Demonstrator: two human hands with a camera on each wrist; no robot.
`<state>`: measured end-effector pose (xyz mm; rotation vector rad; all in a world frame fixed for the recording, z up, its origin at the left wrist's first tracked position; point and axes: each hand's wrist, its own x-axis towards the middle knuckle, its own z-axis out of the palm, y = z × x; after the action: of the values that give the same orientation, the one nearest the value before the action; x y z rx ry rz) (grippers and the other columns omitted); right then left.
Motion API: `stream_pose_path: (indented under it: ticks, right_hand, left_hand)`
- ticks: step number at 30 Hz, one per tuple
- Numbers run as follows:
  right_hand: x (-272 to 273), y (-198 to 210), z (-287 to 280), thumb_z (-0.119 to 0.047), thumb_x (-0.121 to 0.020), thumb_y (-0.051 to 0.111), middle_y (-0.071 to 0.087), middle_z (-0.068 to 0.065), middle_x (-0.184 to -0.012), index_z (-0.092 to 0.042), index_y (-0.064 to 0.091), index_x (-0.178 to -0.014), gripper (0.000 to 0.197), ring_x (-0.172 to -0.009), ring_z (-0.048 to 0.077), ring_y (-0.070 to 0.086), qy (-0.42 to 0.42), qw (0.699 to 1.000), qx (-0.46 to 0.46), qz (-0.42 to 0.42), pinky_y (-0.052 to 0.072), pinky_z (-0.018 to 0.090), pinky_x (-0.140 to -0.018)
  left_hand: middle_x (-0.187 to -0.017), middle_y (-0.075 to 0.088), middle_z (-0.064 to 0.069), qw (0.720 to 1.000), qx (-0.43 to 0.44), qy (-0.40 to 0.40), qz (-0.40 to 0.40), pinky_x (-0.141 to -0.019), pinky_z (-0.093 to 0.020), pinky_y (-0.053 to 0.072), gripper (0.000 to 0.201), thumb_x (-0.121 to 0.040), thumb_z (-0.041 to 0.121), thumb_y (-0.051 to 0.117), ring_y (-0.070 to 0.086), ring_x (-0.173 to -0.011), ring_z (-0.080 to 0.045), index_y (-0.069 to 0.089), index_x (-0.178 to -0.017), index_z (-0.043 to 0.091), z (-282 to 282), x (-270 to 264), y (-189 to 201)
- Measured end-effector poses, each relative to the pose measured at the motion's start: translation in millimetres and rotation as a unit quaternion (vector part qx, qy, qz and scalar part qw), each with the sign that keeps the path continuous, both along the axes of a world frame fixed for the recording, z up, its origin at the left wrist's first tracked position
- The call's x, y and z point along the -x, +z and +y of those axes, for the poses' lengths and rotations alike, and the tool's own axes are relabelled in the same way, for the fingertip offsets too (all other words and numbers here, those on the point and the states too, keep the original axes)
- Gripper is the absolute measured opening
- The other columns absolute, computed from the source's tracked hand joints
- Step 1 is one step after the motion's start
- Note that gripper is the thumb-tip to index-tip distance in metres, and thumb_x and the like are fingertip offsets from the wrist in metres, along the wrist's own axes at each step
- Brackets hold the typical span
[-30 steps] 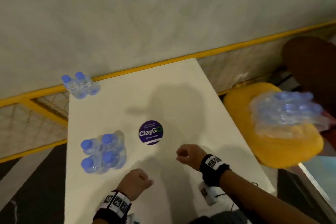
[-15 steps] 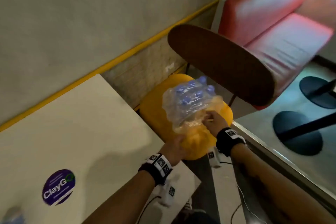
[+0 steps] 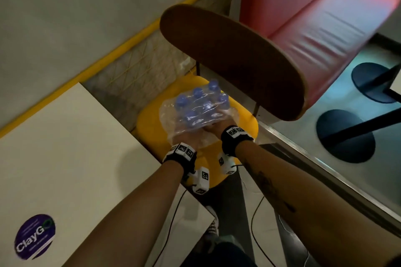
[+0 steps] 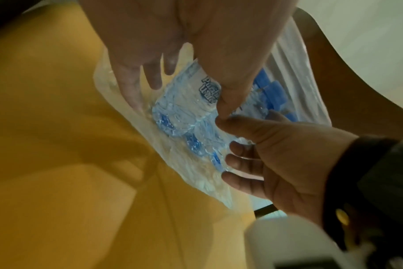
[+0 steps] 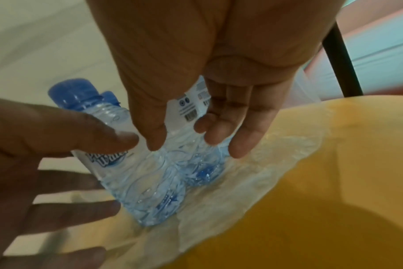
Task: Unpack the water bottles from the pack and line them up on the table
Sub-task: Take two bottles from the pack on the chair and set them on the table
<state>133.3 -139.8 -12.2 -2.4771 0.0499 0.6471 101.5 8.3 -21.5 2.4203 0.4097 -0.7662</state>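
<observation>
A second ago both hands were loose fists over the table, with the pack out on the yellow seat; now they have reached across and closed in on it. The pack (image 3: 200, 112) sits mid-seat (image 3: 152, 128), leaning. The left hand (image 3: 191, 140) and right hand (image 3: 213, 129) cup its near end, fingers spread wide along the bottles, thumbs nearly touching. It looks ready to be lifted toward the table (image 3: 65, 147), where no bottles show in view.
</observation>
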Motion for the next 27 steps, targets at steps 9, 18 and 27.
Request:
stream_pose_path:
  ticks: [9, 18, 27]
  right_hand:
    - [30.0, 6.4, -11.2, -0.027, -0.071, 0.079, 0.068, -0.001, -0.113, -0.029, 0.060, -0.117, 0.050, -0.104, 0.019, 0.064, -0.029, 0.996, -0.057, -0.068, 0.051, 0.036, -0.091]
    - [152.1, 31.1, 0.7, -0.019, -0.059, 0.093, 0.056, 0.005, -0.126, -0.014, 0.053, -0.129, 0.081, -0.114, 0.025, 0.056, 0.083, 0.993, -0.036, -0.081, 0.046, 0.033, -0.093]
    - [246.8, 48.0, 224.7, -0.049, -0.058, 0.080, 0.051, -0.018, -0.113, -0.042, 0.044, -0.119, 0.071, -0.098, 0.011, 0.058, 0.333, 0.940, -0.076, -0.007, 0.052, 0.037, -0.087]
  left_hand:
    - [-0.093, 0.070, 0.017, 0.987, 0.025, -0.053, -0.152, -0.059, -0.013, 0.047, 0.027, -0.088, 0.048, 0.071, 0.068, -0.087, -0.015, 0.061, -0.113, 0.042, 7.4, 45.9, 28.3]
    - [-0.102, 0.073, 0.009, 0.982, 0.076, -0.046, -0.169, -0.078, -0.032, 0.057, 0.056, -0.066, 0.062, 0.067, 0.069, -0.092, -0.019, 0.056, -0.115, 0.037, 92.7, 188.2, 68.8]
    - [-0.099, 0.061, 0.012, 0.980, -0.044, 0.100, -0.165, -0.071, -0.031, 0.052, 0.063, -0.058, 0.054, 0.071, 0.065, -0.087, -0.020, 0.047, -0.114, 0.037, 342.5, 334.5, 91.4]
